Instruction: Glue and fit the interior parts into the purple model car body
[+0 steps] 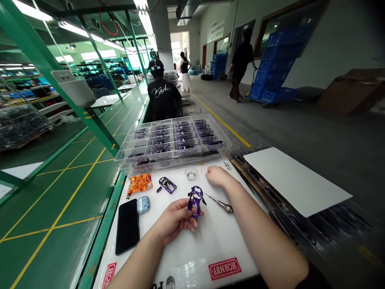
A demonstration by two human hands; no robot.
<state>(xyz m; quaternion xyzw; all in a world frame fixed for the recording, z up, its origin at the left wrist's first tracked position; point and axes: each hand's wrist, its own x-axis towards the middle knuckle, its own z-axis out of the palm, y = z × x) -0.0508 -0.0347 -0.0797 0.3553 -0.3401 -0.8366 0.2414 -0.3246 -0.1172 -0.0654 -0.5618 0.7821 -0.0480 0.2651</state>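
My left hand holds a purple toy car body shell by its near end, over the white work surface. Dark parts stick out at both sides of the shell. Beyond it, my right hand is closed on the surface, just right of a small clear dish; whatever its fingers hold is hidden. Between my forearm and the shell lies a slim pointed metal tool. A second purple car shell rests to the left, with a small dark piece beside it.
A clear compartment tray of purple car shells stands at the back. At left lie an orange snack packet, a phone and a blue patterned case. A white sheet covers packed parts at right. People are farther off.
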